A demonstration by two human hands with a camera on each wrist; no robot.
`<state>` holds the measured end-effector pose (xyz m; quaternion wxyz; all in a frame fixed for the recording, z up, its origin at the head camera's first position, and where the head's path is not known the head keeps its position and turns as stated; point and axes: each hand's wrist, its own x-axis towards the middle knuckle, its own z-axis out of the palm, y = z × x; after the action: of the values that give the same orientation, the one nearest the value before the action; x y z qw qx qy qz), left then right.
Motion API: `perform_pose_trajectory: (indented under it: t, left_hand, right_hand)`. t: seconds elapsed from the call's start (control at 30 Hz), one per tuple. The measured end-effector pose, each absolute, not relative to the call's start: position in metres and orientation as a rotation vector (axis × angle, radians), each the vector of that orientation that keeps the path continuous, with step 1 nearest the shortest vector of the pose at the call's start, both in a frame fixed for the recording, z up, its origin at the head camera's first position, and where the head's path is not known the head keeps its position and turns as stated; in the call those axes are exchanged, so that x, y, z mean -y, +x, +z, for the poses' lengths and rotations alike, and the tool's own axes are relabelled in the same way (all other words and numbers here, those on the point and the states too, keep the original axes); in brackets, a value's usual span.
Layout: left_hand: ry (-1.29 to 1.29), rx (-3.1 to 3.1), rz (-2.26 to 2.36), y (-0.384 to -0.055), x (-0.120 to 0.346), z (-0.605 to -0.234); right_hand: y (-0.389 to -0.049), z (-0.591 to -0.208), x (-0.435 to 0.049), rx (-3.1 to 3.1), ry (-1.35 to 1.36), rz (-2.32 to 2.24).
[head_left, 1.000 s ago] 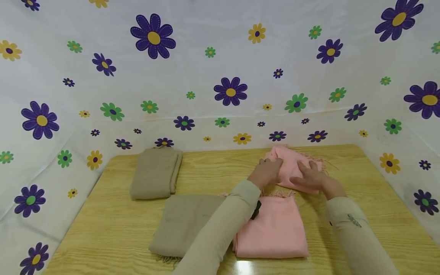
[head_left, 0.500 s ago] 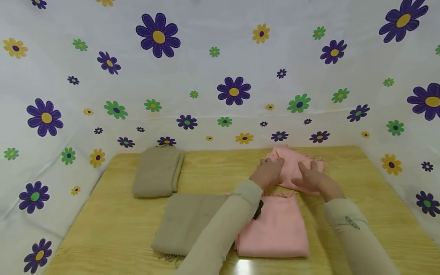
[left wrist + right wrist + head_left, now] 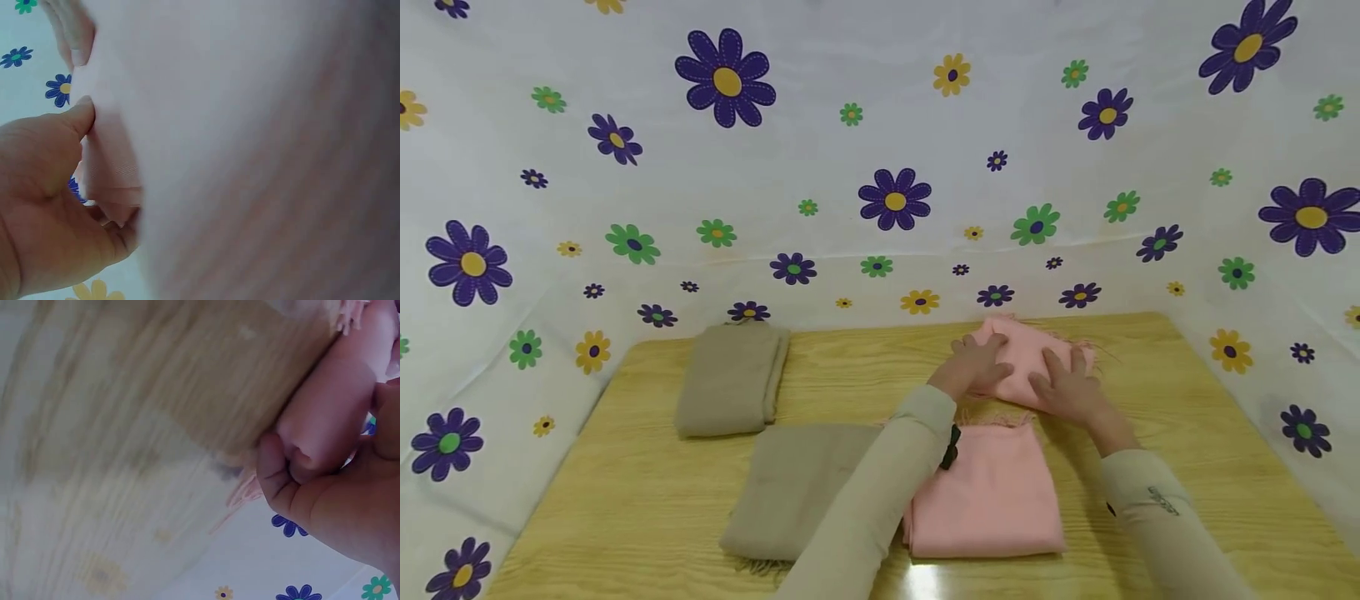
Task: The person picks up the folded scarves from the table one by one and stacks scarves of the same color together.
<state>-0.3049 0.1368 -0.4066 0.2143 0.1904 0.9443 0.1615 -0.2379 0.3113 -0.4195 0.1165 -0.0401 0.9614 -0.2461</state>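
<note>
Lying at the far right of the table, the pink cloth is folded, with fringe showing on its far side. The left hand pinches its left edge between thumb and fingers; the right hand curls its fingers round the fold at its right side. Expect a light, soft, limp load: not fragile, though layers may slip apart. Hold at the folded edges, all layers together; avoid the fringe. The near pink cloth lies folded at the table's near side, right of centre; the near beige cloth lies left of centre, partly behind the left sleeve. The far beige cloth occupies the table's far left.
</note>
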Motion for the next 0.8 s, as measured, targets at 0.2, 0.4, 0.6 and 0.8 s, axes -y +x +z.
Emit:
perform_pose_trajectory:
  t: [0.2, 0.4, 0.6, 0.8]
  left_hand:
    - [0.546, -2.635, 0.456, -0.305, -0.134, -0.413]
    - [0.575, -2.622, 0.424, -0.312, -0.134, -0.417]
    - [0.583, -2.615, 0.400, -0.311, -0.133, -0.415]
    - [0.577, -2.637, 0.318, -0.308, -0.136, -0.410]
  right_hand:
    - [-0.241, -0.433, -0.313, -2.830, -0.127, -0.695]
    - [-0.242, -0.431, -0.315, -2.826, -0.136, -0.630]
    - [-0.242, -0.431, -0.314, -2.824, -0.153, -0.607]
    - [-0.247, -0.429, -0.316, -2.805, -0.170, -0.565]
